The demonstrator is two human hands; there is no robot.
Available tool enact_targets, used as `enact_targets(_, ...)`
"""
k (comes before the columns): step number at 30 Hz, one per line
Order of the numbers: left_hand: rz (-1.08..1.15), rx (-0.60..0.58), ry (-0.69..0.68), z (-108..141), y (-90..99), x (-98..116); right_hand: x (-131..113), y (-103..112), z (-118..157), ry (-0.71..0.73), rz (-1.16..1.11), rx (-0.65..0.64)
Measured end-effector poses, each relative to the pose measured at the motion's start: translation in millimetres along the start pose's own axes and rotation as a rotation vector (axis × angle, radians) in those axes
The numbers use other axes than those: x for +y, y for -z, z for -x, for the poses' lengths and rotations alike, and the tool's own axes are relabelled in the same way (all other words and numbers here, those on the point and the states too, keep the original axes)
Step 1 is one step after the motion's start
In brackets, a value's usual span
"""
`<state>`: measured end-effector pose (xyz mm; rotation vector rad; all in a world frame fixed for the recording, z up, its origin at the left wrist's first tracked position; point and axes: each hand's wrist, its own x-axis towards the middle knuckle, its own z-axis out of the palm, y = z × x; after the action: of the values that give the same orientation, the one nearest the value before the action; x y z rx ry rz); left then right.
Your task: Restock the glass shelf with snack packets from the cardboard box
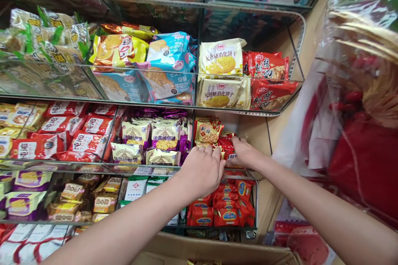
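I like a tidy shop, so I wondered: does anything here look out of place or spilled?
Nothing looks spilled. One mild oddity: up and to the left of the left hand, yellow packs seem mixed in with blue packs, which looks odd because most kinds sit grouped together.

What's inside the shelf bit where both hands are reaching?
Gold packets on the left, red packets by the right hand. The left hand hides part; I can't see what's there.
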<state>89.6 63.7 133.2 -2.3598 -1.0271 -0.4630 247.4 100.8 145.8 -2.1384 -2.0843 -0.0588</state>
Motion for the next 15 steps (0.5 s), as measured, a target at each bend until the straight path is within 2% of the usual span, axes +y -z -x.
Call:
enact_targets(3,-0.023,0.04,-0.008,1.8,-3.3,0.5,0.1,0.4,2.5,0.023,0.028,0.014)
enact_targets(8,0.015,0.024,0.015,-3.3,-2.9,2.3,2.8,4.2,5.7,0.082,0.103,0.077)
enact_targets(10,0.075,0.094,-0.017,-3.6,-4.1,1.3,4.8,9.9,13.8,0.086,0.134,0.113)
enact_targets(12,0.2,0.232,-0.107,7.1,-8.5,0.9,7.5,15.9,31.4,0.131,0.143,0.221)
enact_targets(13,0.286,0.297,-0.161,18.9,-11.8,2.2,9.0,17.4,45.1,0.189,0.137,0.32)
enact_targets(14,0.38,0.329,-0.219,35.4,-16.0,4.9,10.7,16.4,62.3,0.273,0.118,0.474)
enact_targets(15,0.477,0.322,-0.276,56.0,-21.2,9.5,12.7,11.9,82.4,0.361,0.096,0.6)
